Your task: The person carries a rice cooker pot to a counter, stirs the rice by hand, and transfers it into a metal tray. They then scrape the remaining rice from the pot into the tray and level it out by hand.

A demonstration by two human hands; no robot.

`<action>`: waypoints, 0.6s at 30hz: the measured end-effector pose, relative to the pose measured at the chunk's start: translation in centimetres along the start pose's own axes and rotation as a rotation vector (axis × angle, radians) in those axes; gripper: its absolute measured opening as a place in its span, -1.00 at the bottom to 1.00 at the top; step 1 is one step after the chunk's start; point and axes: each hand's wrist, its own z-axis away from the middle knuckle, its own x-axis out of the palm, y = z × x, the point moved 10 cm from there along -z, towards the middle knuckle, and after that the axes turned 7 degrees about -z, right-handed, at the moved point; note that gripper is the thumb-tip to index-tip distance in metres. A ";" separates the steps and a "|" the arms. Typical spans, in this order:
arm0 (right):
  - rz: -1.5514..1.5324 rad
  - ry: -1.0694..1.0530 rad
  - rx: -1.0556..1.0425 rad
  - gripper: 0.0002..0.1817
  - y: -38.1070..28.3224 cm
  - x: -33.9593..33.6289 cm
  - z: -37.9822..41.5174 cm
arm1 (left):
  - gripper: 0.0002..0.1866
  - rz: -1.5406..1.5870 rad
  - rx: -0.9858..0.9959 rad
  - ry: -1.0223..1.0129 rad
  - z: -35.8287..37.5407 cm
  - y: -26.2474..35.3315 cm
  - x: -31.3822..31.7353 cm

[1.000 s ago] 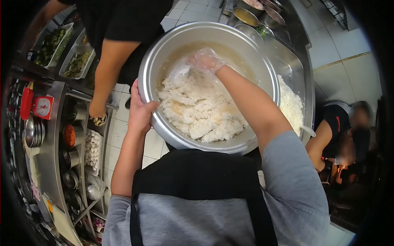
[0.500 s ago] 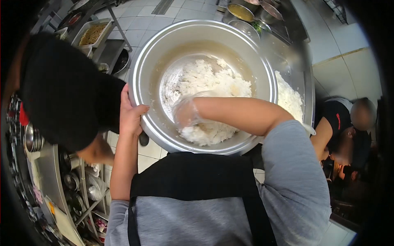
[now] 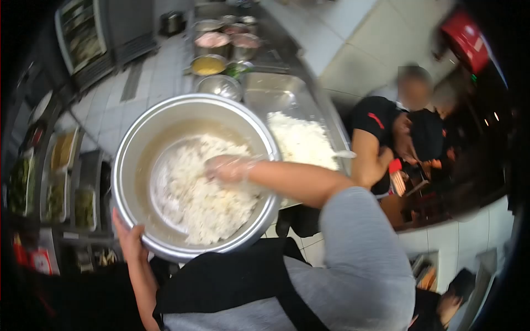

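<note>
A large silver cooking pot (image 3: 127, 160) fills the middle of the view, with white cooked rice (image 3: 210, 212) covering much of its bottom. My left hand (image 3: 131, 241) grips the pot's rim at the lower left, its thumb over the edge and its fingers around the outside. Reaching in across the near right rim, my right hand (image 3: 227, 168) wears a clear plastic glove and touches the top of the rice. Its fingers point down and are blurred and partly hidden, so I cannot make out whether rice is in them.
To the right, a metal tray (image 3: 276, 91) holds more white rice (image 3: 303, 140), with a white utensil handle (image 3: 346, 154) at its side. Behind stand several food containers, including a yellow-filled pot (image 3: 208, 65). A person in black (image 3: 372, 124) stands at right. Food trays (image 3: 63, 149) line the left.
My view has swung right, so the pot sits further left and lower. My right hand has shifted within the pot towards its far right side. The person at left is no longer plainly seen.
</note>
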 end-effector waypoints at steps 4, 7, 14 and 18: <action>0.184 0.044 0.048 -0.77 -0.9 1.2 -4.3 | -0.08 0.017 0.031 -0.053 -0.1 -0.3 -0.1; 0.246 0.053 -0.213 -0.72 0.1 0.8 -7.2 | -0.09 -0.010 0.043 -0.075 -0.7 -0.1 0.0; 0.202 -0.148 -0.093 -0.82 0.1 3.7 4.5 | -0.12 -0.001 0.005 -0.062 -0.7 -0.2 0.0; 0.581 -0.215 -0.206 -0.83 -0.9 8.3 -2.1 | -0.14 0.000 -0.015 -0.044 -0.3 0.6 0.3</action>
